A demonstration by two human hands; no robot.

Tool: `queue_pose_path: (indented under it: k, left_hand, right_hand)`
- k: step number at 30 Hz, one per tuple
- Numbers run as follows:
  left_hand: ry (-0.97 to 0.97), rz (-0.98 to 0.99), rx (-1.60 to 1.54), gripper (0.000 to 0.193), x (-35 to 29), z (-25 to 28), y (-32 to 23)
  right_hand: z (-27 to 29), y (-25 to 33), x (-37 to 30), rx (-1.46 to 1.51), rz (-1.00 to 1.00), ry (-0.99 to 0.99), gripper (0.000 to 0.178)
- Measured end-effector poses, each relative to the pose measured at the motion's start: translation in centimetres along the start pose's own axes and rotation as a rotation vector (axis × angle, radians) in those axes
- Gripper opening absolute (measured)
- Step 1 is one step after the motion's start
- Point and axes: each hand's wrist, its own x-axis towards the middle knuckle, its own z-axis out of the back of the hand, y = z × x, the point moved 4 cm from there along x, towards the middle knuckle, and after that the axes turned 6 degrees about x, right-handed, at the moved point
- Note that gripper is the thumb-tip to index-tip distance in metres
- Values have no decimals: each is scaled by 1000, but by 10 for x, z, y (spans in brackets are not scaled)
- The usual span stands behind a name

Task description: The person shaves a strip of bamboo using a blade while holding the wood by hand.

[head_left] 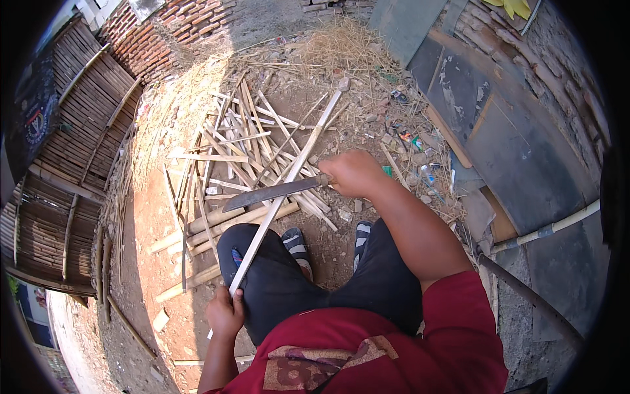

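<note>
My left hand (225,313) is closed around the near end of a long pale bamboo strip (289,176). The strip slants up and away to the right, passing over my left thigh, and its far end lies by a small stone (344,84). In my right hand (351,173) is the handle of a machete (272,192). Its broad dark blade points left and crosses the strip near the middle. From this view I cannot tell whether the blade touches the strip. The fingers of my right hand are wrapped round the handle.
A heap of split bamboo strips (246,134) lies ahead, with thicker bamboo poles (213,223) nearer my left knee. Dark boards (518,144) lean at the right. A woven bamboo panel (72,131) stands at the left. Dry straw (351,49) and litter cover the far ground.
</note>
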Motion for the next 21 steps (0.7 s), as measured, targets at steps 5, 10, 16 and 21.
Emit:
queue_pose_path:
  k: [5, 10, 16, 21]
  left_hand:
    - [-18, -49, -129, 33, -5, -13, 27]
    - [31, 25, -223, 31, -25, -25, 29]
    - [67, -7, -346, 36, -19, -17, 24]
    - [146, -29, -503, 40, -19, -19, 34]
  right_hand:
    - [22, -132, -4, 249, -569, -470, 40]
    - [4, -152, -22, 386, -601, -534, 56]
    - [31, -80, -14, 485, -301, -413, 60]
    - [17, 17, -4, 88, 146, -12, 45]
